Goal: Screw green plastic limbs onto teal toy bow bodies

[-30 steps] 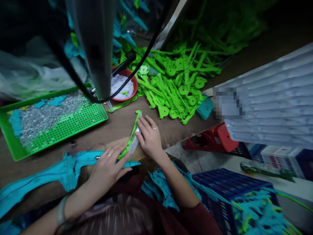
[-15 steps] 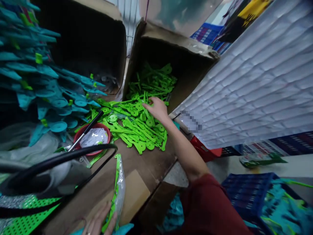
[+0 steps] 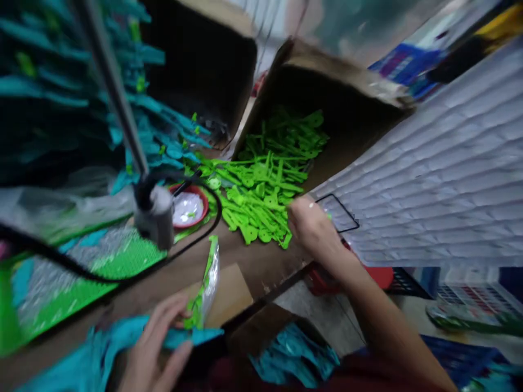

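Note:
My left hand (image 3: 157, 337) is low in view, its thumb and fingers on either side of a pointed teal plastic piece (image 3: 206, 336). At its fingertips lies a slim bright-green plastic piece (image 3: 210, 267) with clear, shiny film along one side. My right hand (image 3: 308, 223) is curled closed at the right edge of a heap of bright-green plastic pieces (image 3: 257, 201). What its fingers hold is hidden; a small green speck shows just beyond them. Motion blurs both hands somewhat.
A cardboard box (image 3: 347, 60) spills green pieces onto the brown table (image 3: 265, 267). Stacked teal pieces (image 3: 159, 114) rise left. A red bowl (image 3: 206, 204), black cable (image 3: 110, 281), metal pole (image 3: 110, 71) and green perforated tray (image 3: 122, 258) stand nearby. White quilted sheeting (image 3: 429, 179) hangs right.
My right hand has drawn back from the heap toward its right edge and closed. The left hand stays by the slim green piece. The view has shifted, showing more teal below.

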### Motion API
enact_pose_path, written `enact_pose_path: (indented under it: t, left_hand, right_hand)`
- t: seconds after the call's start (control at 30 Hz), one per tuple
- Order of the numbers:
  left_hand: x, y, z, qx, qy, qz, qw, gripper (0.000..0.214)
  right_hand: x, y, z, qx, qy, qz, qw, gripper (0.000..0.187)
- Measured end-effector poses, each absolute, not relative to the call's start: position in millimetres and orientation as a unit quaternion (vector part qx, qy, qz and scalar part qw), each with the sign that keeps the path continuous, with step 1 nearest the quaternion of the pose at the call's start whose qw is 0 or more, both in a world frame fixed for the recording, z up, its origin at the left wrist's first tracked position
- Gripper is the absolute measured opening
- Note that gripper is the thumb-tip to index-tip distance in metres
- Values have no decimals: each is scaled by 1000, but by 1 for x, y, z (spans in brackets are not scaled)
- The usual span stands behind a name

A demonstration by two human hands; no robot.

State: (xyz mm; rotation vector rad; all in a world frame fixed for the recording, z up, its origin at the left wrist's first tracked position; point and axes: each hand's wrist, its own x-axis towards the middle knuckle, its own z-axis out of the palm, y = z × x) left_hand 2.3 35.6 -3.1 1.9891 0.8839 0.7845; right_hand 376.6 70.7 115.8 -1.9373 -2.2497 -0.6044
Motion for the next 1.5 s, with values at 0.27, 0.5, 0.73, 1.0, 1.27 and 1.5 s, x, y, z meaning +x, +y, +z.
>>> enact_pose_path:
  t: [0.27,0.5,0.73,1.0,1.27,1.5]
  left_hand:
    - [17,-9,21,587,407,295,634,56]
    - [8,-8,29,783,378,458,185,19]
    - [13,22,42,831,322,420,172,13]
    - [-1,8,-8,864,332,308,220,68]
    - [-1,13,-28,919,298,229,115,41]
    - [-3,13,-29,910,302,251,134,45]
  right_hand:
    - [250,-31,54,-401,-903,-26,150,31]
    - [211,-6,65,-425,-877,82,207,55]
    - [215,21,81,-417,-873,187,170,66]
    - [215,25,36,-516,-824,227,61,59]
    - [211,33,32,-495,-798,342,35,52]
    - [206,32,28,-505,-799,326,22,55]
